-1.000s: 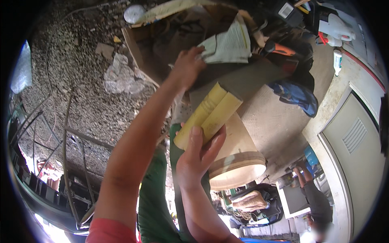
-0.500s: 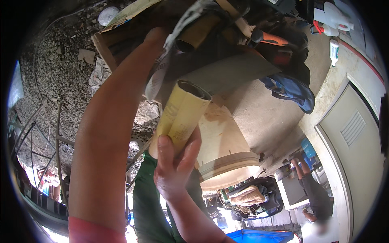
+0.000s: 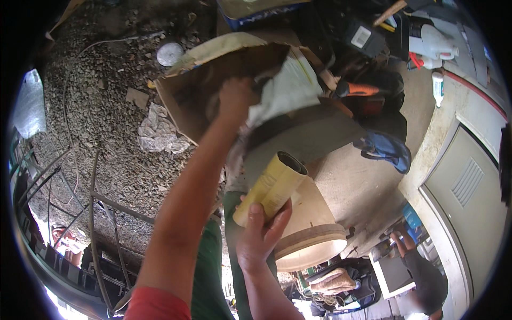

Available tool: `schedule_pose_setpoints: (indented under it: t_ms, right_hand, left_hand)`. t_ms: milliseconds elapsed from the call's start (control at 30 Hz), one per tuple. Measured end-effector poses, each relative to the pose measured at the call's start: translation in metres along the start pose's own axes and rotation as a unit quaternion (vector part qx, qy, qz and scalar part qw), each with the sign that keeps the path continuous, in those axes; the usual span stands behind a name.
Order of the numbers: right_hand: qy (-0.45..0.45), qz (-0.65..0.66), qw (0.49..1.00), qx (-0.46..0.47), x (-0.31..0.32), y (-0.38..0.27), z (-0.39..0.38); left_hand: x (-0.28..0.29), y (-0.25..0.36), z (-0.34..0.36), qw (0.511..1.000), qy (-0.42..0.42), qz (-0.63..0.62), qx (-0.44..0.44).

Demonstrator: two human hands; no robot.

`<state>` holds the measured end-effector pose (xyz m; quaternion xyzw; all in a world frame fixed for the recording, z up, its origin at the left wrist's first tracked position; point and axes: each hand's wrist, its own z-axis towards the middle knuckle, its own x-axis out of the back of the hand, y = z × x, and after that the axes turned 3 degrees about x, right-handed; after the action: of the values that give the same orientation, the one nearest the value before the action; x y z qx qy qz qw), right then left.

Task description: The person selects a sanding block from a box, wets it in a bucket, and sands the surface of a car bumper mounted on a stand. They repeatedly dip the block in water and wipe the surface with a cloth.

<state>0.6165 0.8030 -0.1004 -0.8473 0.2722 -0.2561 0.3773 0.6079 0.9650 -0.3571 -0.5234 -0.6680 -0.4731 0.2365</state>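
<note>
My right hand (image 3: 262,232) is closed around a yellow roll (image 3: 271,186), which looks like rolled sandpaper with a dark grey inner side showing at its open end. My left hand (image 3: 234,98) reaches into an open cardboard box (image 3: 176,109). Its fingers are blurred and in shade, so what they touch cannot be made out. A white plastic bag (image 3: 293,80) lies against the box beside that hand. Between the box and the roll stretches a dark grey flat strip (image 3: 309,133). Below the roll is a cream bucket (image 3: 312,237).
Gravel ground (image 3: 117,106) with crumpled plastic (image 3: 160,130) spreads on the left, near a metal frame (image 3: 93,229). An orange-handled tool (image 3: 360,89) and blue cloth (image 3: 386,152) lie to the right. White bottles (image 3: 437,88) stand by a wall with a door (image 3: 464,176). Another person (image 3: 424,277) is at lower right.
My left hand has come out from behind the white plastic and now shows inside the box. The yellow roll, still in my right hand, sits lower and farther right in view.
</note>
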Motion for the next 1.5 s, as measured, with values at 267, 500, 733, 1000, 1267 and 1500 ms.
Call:
schedule_pose_setpoints:
  t_ms: [267, 500, 733, 1000, 1267, 1500]
  right_hand:
    - [0.002, -0.020, 1.000, 0.015, -0.013, -0.015, -0.007]
    - [0.017, -0.035, 0.998, 0.040, -0.014, -0.012, -0.011]
    - [0.009, -0.020, 0.999, 0.034, -0.014, -0.012, -0.018]
    - [0.013, 0.035, 0.999, 0.000, -0.008, 0.004, -0.028]
    - [-0.017, -0.040, 0.997, 0.065, -0.007, 0.004, -0.041]
    - [0.051, 0.018, 0.997, 0.061, 0.018, 0.012, -0.051]
  left_hand:
    - [0.005, 0.062, -0.083, 0.984, 0.026, -0.114, 0.134]
    - [0.006, 0.061, -0.083, 0.982, 0.016, -0.120, 0.147]
    - [0.006, 0.055, -0.084, 0.982, 0.025, -0.119, 0.145]
    - [0.042, -0.021, -0.067, 0.818, 0.081, -0.526, 0.219]
    - [0.133, -0.035, -0.081, 0.880, 0.164, -0.435, 0.100]
    - [0.102, 0.029, -0.106, 0.939, -0.143, -0.288, -0.124]
